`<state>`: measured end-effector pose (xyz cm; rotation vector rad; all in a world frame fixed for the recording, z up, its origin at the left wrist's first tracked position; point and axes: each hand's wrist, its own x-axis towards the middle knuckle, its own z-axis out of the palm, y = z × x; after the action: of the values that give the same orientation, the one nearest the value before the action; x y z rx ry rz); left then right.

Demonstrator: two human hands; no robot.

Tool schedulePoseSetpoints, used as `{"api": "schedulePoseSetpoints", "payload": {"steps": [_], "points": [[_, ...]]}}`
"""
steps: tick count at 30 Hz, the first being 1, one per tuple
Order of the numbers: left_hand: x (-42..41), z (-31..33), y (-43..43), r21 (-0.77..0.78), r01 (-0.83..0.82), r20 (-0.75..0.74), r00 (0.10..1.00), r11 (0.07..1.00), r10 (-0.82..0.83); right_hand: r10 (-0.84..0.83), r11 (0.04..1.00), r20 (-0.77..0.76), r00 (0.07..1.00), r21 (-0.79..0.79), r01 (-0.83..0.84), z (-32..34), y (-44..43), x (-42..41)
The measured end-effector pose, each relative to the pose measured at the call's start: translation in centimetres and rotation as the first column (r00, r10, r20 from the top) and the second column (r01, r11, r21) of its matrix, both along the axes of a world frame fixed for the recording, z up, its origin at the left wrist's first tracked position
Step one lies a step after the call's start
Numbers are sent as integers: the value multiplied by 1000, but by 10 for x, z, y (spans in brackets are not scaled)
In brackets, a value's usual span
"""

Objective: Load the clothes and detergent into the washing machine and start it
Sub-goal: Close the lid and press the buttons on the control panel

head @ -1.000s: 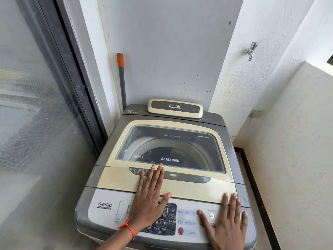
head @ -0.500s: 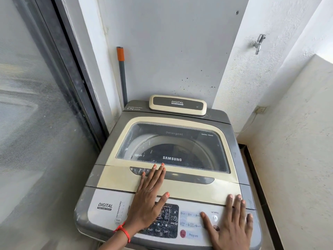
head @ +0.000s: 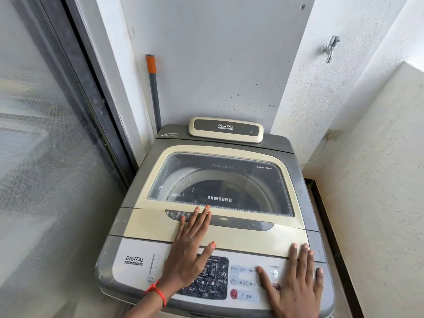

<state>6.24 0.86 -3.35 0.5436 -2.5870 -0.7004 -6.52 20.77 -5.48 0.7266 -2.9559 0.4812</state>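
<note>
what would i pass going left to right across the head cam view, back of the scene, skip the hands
Glass sliding door → orange-tipped pole → washing machine's rear DIGITAL panel → wall tap. The wall socket is left out, since it sits almost straight below the tap.

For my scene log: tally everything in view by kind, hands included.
washing machine: 1
hands: 2 (left hand, right hand)
tap: 1
pole: 1
socket: 1
Total: 6
</note>
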Motion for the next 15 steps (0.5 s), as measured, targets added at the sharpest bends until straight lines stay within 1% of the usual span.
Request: {"api": "schedulePoseSetpoints", "payload": {"steps": [15], "points": [[0,0,0,13,3,-11,1000,1000,-2,0,1000,7,1000,11,0,-1,1,0]]}}
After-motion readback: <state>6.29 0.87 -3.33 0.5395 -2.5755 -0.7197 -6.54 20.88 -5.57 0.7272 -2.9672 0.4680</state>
